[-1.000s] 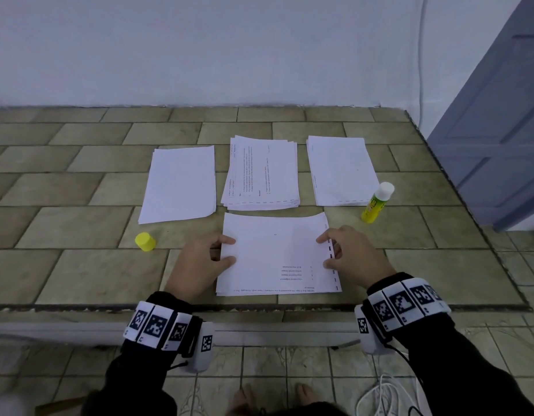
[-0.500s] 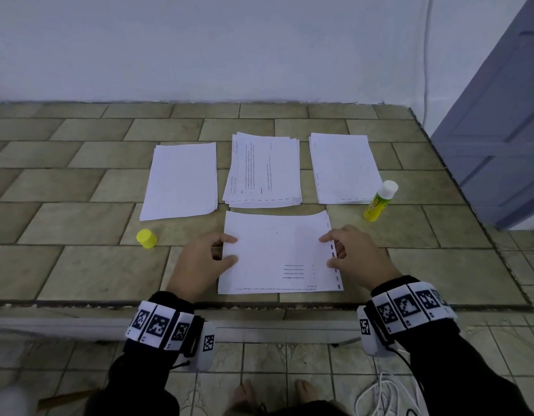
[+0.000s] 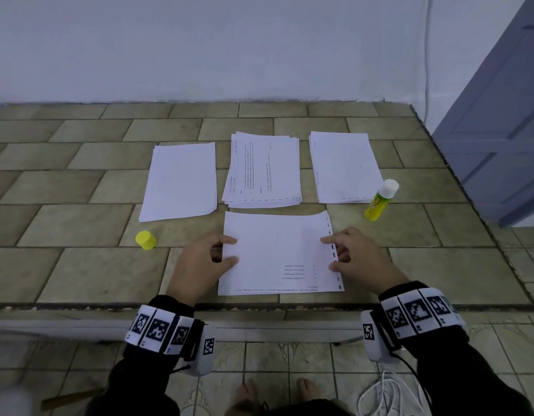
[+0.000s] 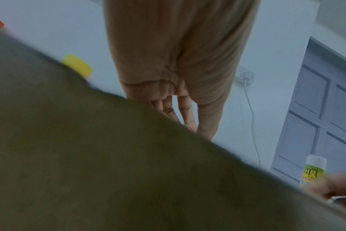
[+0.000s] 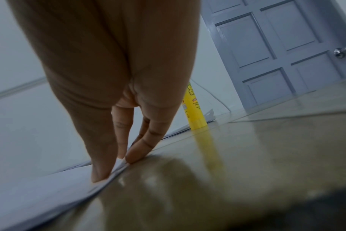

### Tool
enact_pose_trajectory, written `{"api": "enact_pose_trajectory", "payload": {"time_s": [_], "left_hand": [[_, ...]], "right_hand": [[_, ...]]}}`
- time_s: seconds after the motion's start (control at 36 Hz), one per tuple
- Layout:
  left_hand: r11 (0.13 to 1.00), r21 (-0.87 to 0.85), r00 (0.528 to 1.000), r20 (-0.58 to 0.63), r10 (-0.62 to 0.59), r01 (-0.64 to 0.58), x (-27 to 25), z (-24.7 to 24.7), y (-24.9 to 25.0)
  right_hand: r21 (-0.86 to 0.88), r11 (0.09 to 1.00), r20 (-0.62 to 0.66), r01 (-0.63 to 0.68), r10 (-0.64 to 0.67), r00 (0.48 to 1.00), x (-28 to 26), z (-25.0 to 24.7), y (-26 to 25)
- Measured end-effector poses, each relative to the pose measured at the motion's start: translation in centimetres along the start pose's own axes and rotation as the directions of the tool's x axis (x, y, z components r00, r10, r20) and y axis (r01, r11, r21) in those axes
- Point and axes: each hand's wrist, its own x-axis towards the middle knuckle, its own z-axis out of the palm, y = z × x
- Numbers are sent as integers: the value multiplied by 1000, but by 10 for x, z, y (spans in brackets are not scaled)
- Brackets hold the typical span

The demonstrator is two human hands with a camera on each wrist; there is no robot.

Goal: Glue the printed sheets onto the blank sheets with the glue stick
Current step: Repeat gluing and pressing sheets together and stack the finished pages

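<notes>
A printed sheet (image 3: 277,253) lies flat at the near edge of the tiled worktop (image 3: 79,265), print facing up and turned away from the reader, apparently laid over a blank one so that their edges can be matched. The left hand (image 3: 199,265) holds its left edge, thumb and forefinger lying on the paper with the other fingers (image 4: 185,112) reaching down beside it; whether they pinch the edge or only press it I cannot tell. The right hand (image 3: 358,259) steadies the punched right edge, its fingers (image 5: 140,150) a little apart and pressed tip-down on the paper's margin, which probably keeps the sheets from sliding while they are squared up. The glue stick (image 3: 379,202) stands uncapped at the right, just beside the right-hand pile (image 3: 343,166), within easy reach of the right hand; its yellow cap (image 3: 145,240) sits well apart on the left. Behind the working sheet, three piles wait in a row: a plain pile (image 3: 181,181) on the left, a printed pile (image 3: 262,169) in the middle, and the right-hand pile. This layout seems meant to keep supply and finished work separate, though which pile is which I cannot say.
</notes>
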Motion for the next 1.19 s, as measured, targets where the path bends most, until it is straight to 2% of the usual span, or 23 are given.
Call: {"api": "enact_pose_trajectory", "payload": {"time_s": [0.36, 0.86, 1.06, 1.19], "left_hand": [[1000, -1, 1000, 1, 14, -14, -1, 0, -1], [999, -49, 1000, -1, -14, 14, -3, -2, 3], [998, 66, 999, -21, 24, -23, -3, -1, 4], [991, 130, 995, -85, 52, -40, -1, 4, 11]], "right_hand": [[32, 999, -12, 6, -6, 1000, 0, -1, 1], [-6, 1000, 25, -26, 26, 999, -3, -2, -7], [-141, 989, 66, -46, 56, 996, -5, 2, -16], [-329, 943, 10, -58, 65, 998, -12, -1, -23]]}}
